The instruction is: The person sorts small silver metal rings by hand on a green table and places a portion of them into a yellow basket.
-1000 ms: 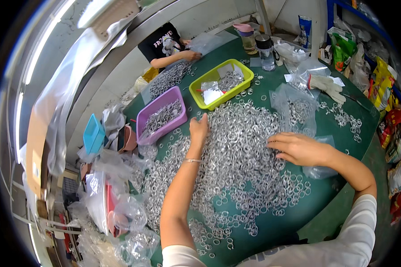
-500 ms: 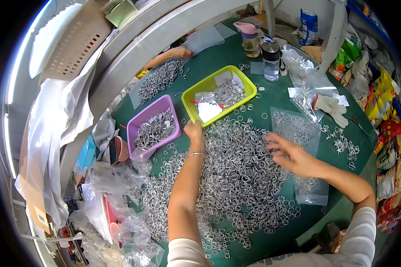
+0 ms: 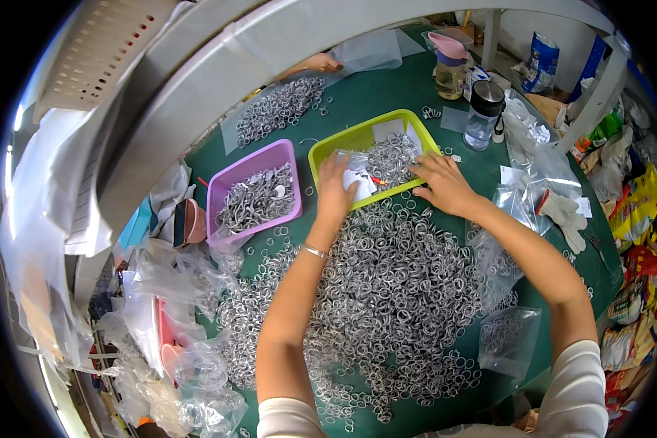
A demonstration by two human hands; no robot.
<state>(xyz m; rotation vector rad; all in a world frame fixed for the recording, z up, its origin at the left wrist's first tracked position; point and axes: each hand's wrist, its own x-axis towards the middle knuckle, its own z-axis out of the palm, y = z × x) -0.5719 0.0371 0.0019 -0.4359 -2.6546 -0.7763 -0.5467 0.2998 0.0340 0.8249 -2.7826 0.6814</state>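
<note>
While left hand presses near rim of green tray, fingers together, steadying it, right hand, fingers spread, rests on rim beside ring pile

Daylight floods my view evenly, bright and soft, with only faint shadows under my forearms on the green tabletop. The pale sheeting at far left is washed out by glare. Straight edges bow toward the black fisheye rim, where detail smears; the centre stays sharp.
</note>
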